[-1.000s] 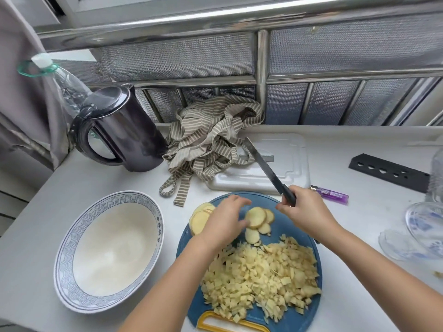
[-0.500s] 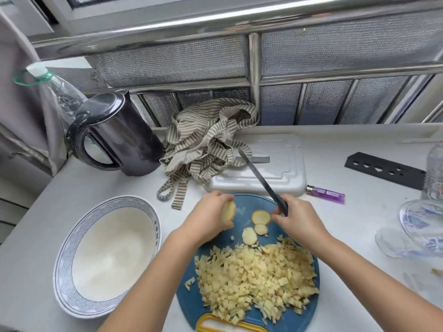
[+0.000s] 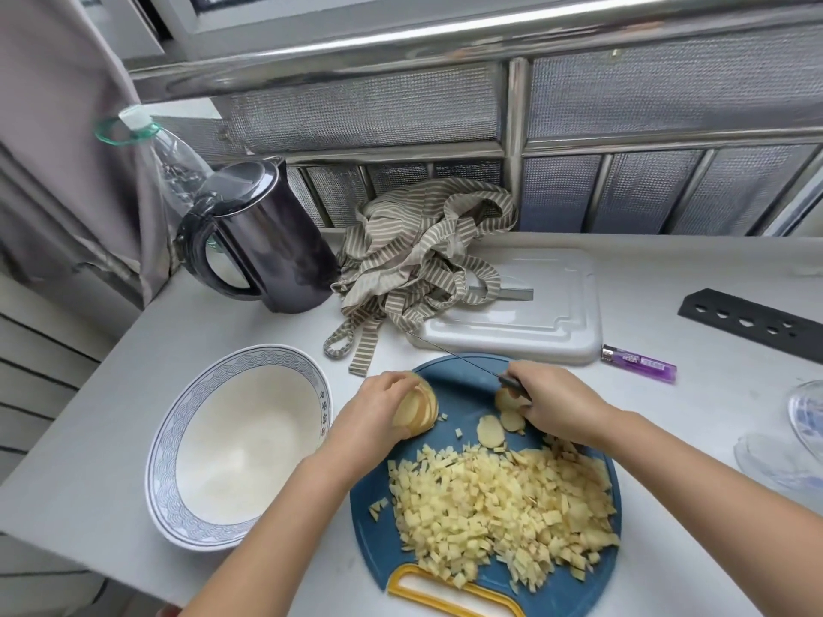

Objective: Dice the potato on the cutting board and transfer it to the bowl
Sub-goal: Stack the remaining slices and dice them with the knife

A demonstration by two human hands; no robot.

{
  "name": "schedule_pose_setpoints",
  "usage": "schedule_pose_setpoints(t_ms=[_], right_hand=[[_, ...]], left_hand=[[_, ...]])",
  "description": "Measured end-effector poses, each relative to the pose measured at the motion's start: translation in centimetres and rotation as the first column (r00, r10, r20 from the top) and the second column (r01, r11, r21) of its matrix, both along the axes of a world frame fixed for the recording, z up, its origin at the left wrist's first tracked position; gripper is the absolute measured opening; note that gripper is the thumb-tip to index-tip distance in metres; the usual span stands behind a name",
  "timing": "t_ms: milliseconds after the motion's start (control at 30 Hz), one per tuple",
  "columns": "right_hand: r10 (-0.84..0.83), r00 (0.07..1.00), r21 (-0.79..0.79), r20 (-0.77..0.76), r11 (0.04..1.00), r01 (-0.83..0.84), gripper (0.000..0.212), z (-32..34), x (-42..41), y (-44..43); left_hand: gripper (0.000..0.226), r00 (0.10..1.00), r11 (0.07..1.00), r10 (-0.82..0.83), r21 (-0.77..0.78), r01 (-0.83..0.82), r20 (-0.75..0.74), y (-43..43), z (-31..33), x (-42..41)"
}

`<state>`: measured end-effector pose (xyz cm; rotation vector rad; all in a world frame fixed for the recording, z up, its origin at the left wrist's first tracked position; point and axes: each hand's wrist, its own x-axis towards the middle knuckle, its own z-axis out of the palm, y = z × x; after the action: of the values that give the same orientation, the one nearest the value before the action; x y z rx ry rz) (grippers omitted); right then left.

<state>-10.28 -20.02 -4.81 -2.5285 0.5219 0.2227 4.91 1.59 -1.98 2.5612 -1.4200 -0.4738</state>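
One round blue plastic cutting board (image 3: 463, 385) with a yellow handle cut-out is laid on the pale grey bench (image 3: 111, 416) and is taken as the landmark. On its near half one broad heap of pale yellow diced potato (image 3: 503, 505) is spread, with a few stray cubes at the heap's left edge. Beyond the heap, three loose round potato slices (image 3: 490, 431) are seen lying flat on the board. At the board's left rim one stack of potato slices (image 3: 416, 411) is held on edge by the left hand (image 3: 374, 416), whose fingers and thumb are curled round it. At the board's far right, the dark handle of one thin-bladed knife (image 3: 454, 356) is gripped by the right hand (image 3: 552, 403); the blade is pointed away and leftward over the board's far rim. Just left of the board one white ceramic bowl with a blue patterned rim (image 3: 162, 443) is placed; no potato is seen in it. Beyond the board one white rectangular plastic tray (image 3: 547, 313) is set, partly covered by one crumpled beige-striped cloth (image 3: 414, 264). Further left of that, one dark electric kettle (image 3: 271, 247) stands. Right of the board's far edge one purple translucent lighter (image 3: 637, 362) is laid, and beyond it one black strip with punched holes (image 3: 752, 322).
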Motion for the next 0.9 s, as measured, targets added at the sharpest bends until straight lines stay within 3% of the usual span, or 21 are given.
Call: schedule_pose_setpoints(t_ms=[100, 167, 267, 433, 533, 600, 733, 900], right_hand=[[0.007, 1.000, 0.038, -0.014, 0.999, -0.006, 0.016, 0.3, 0.7, -0.3], [-0.002, 1.000, 0.049, 0.002, 0.999, 0.001, 0.016, 0.3, 0.8, -0.5], [-0.038, 0.999, 0.073, 0.035, 0.997, 0.035, 0.021, 0.1, 0.3, -0.6], [-0.093, 0.987, 0.102, 0.128, 0.992, 0.080, 0.024, -0.1, -0.6, -0.3], [-0.091, 0.981, 0.102, 0.173, 0.992, 0.074, 0.022, 0.3, -1.0, -0.2], [-0.106, 0.974, 0.117, 0.199, 0.990, 0.083, 0.021, 0.9, -1.3, -0.2], [-0.215, 0.956, 0.233, 0.199, 0.958, 0.167, 0.022, 1.8, -1.4, 0.2], [-0.181, 0.977, 0.238, 0.109, 0.959, 0.151, 0.027, 1.4, -0.1, 2.0]], left_hand=[[0.052, 1.000, 0.995, -0.008, -0.102, 0.010, 0.021, -1.4, 0.3, -1.9], [0.033, 0.998, 0.990, 0.018, -0.137, -0.026, -0.057, -3.1, 0.5, -3.7], [0.031, 0.969, 0.986, 0.113, -0.094, -0.137, -0.219, -6.5, -0.1, -5.5], [0.025, 0.910, 0.973, 0.216, 0.006, -0.229, -0.353, -10.4, -1.5, -6.3], [0.010, 0.900, 0.977, 0.211, 0.062, -0.203, -0.381, -11.0, -1.6, -6.1], [0.013, 0.900, 0.976, 0.207, 0.012, -0.220, -0.385, -10.7, -1.0, -5.7], [0.021, 0.844, 0.886, 0.338, -0.161, -0.435, -0.417, -8.2, 1.0, -3.5], [0.020, 0.727, 0.774, 0.458, -0.174, -0.609, -0.511, -2.5, 1.3, -0.5]])
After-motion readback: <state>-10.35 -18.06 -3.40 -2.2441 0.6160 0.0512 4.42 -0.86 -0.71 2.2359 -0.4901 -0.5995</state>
